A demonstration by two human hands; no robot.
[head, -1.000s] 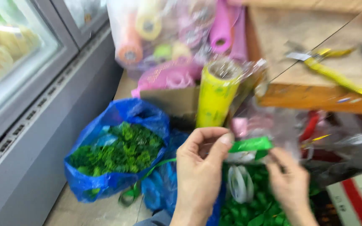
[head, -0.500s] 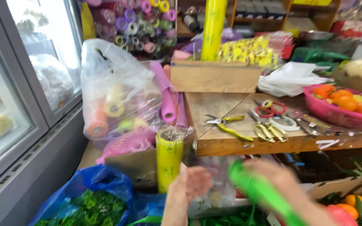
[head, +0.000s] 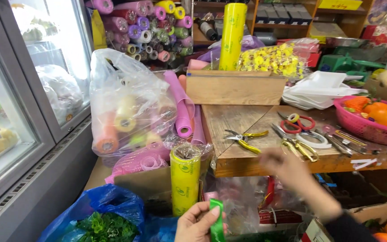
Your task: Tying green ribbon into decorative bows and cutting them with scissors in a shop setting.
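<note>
Head view shows the left hand (head: 198, 224) low in the frame, fingers pinched round a green ribbon (head: 217, 220) just before the yellow film roll (head: 185, 178). Right hand (head: 285, 166) is blurred, raised toward the wooden table (head: 234, 121) edge near the yellow-handled pliers (head: 244, 138); its grip cannot be told.

Wooden counter (head: 229, 118) bearing pliers (head: 246, 138), scissors (head: 297, 122) and a pink basket (head: 359, 127) of oranges (head: 383, 117); clear bag (head: 126, 107) of ribbon rolls beside it; blue bag (head: 108, 204) of greens below.
</note>
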